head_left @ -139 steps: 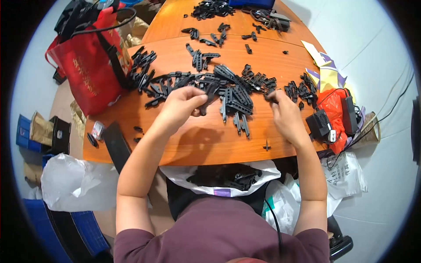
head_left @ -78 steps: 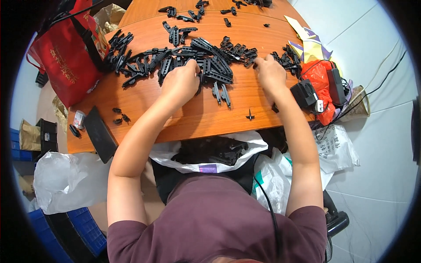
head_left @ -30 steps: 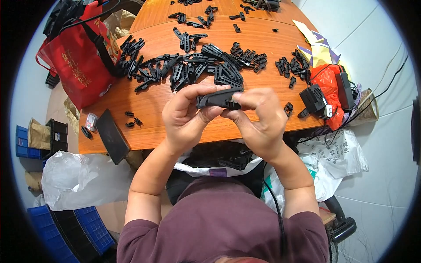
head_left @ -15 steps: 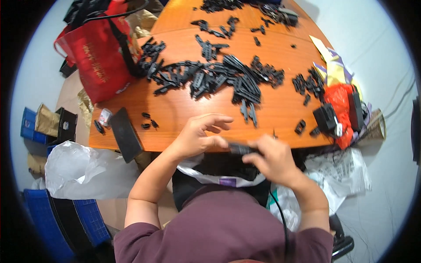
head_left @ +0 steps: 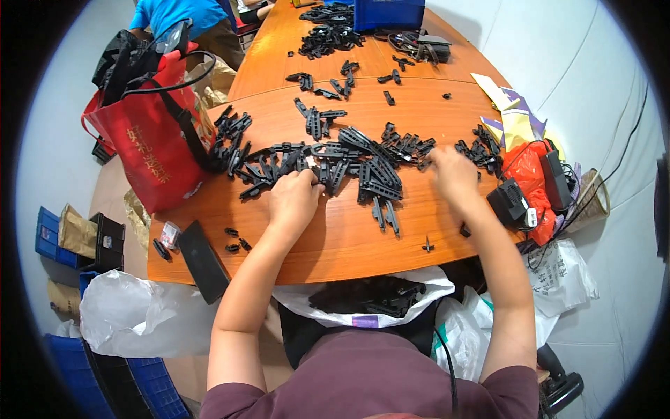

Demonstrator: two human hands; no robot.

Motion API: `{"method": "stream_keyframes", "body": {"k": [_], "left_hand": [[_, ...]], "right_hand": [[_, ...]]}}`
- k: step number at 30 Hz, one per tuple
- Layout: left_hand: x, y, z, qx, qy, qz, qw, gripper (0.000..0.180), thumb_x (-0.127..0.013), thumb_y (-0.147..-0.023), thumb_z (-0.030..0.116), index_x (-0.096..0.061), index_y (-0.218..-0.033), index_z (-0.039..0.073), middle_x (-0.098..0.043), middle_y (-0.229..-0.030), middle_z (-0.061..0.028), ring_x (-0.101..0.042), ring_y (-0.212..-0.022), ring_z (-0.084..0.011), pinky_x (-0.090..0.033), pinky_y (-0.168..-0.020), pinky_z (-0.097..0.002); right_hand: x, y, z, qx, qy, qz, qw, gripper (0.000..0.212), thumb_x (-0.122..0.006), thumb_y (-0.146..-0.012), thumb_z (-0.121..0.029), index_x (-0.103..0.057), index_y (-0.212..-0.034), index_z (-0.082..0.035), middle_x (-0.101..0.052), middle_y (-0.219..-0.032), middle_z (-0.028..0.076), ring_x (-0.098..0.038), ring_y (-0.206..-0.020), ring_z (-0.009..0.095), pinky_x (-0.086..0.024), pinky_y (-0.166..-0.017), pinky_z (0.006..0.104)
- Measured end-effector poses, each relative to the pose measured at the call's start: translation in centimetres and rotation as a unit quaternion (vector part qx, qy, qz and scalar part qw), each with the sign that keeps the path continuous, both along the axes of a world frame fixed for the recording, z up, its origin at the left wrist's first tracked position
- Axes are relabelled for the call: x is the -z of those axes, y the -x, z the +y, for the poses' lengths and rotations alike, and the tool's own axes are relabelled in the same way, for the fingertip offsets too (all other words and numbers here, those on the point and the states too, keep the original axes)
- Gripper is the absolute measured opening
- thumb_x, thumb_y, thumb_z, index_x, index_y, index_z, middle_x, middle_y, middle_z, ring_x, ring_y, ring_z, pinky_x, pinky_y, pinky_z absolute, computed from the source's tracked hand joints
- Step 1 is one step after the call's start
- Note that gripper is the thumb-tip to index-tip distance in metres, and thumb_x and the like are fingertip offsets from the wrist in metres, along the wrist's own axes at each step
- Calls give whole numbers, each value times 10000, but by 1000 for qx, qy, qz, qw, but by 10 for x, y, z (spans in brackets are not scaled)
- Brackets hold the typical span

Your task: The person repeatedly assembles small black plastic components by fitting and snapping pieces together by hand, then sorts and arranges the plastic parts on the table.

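Note:
My left hand (head_left: 294,200) is on the near edge of a spread heap of black plastic strips (head_left: 380,174), fingers bent and closed on one of the strips. The fingertips are partly hidden among the parts. Farther right, my right hand (head_left: 453,178) reaches over the table beside a cluster of small black clip-like parts (head_left: 408,143). Motion smears its fingers, so their grip is unclear. Below the table edge, an open white bag (head_left: 293,302) on my lap holds black parts (head_left: 398,297).
A red bag (head_left: 143,150) stands left of the wooden table (head_left: 335,251). A dark flat slab (head_left: 202,262) overhangs its edge. Black adapters (head_left: 509,202) and red plastic (head_left: 525,167) lie at right. A blue bin (head_left: 389,14) and a person in blue (head_left: 185,17) are at the far end.
Both hands have moved from above the lap out over the table, left to the heap, right to the small parts. The dark piece between them is gone from there. The view has tilted up.

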State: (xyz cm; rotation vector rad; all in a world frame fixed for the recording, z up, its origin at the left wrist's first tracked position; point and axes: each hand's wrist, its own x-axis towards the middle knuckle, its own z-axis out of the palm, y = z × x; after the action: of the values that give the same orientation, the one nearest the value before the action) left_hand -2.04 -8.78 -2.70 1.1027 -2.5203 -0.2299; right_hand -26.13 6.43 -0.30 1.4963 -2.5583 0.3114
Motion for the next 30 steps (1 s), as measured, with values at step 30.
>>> {"method": "stream_keyframes", "body": {"k": [30], "left_hand": [[-76, -28, 47, 274, -367, 261, 850, 274, -562, -893, 145, -600, -1119, -5, -609, -791, -32, -550, -673, -94, -463, -621, -234]], "right_hand": [[-38, -117, 15, -329, 360, -262, 833, 229, -692, -708, 64, -644, -912, -27, -588, -851, 102, -621, -702, 196, -528, -586, 271]]}}
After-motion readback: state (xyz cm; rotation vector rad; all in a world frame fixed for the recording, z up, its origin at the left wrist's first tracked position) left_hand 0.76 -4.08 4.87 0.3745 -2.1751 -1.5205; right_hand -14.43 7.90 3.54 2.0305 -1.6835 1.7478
